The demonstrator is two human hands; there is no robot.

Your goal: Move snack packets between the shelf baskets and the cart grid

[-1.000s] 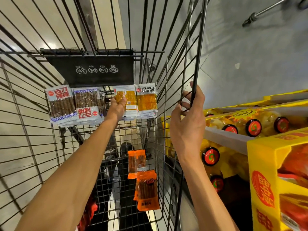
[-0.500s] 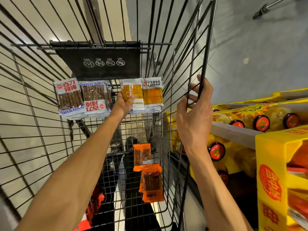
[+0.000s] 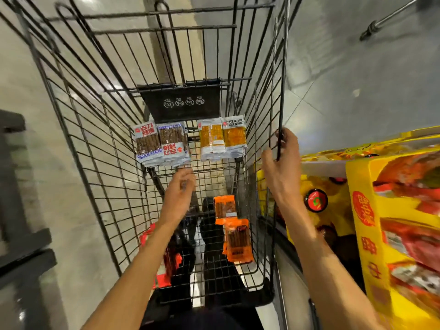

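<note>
Two stacks of snack packets lie on the cart's fold-out seat grid (image 3: 214,166): brown-and-white packets (image 3: 162,144) on the left and yellow-and-white packets (image 3: 222,139) on the right. My left hand (image 3: 178,196) hovers just below them inside the cart, blurred, loosely bent and holding nothing. My right hand (image 3: 281,160) grips the cart's right side wire (image 3: 282,91). Two orange packets (image 3: 234,234) lie on the cart floor at the right, and red packets (image 3: 166,258) lie at the left, partly hidden by my left forearm.
The black wire cart (image 3: 95,129) surrounds both arms. A black warning flap (image 3: 183,103) hangs behind the packets. To the right stand yellow cartons (image 3: 371,222) and bottles with red caps (image 3: 315,200). A dark shelf frame (image 3: 21,246) is at the left.
My left hand has let go of the yellow packets and drawn back toward me, empty. The view has pulled back and up. My right hand keeps its grip on the cart side.
</note>
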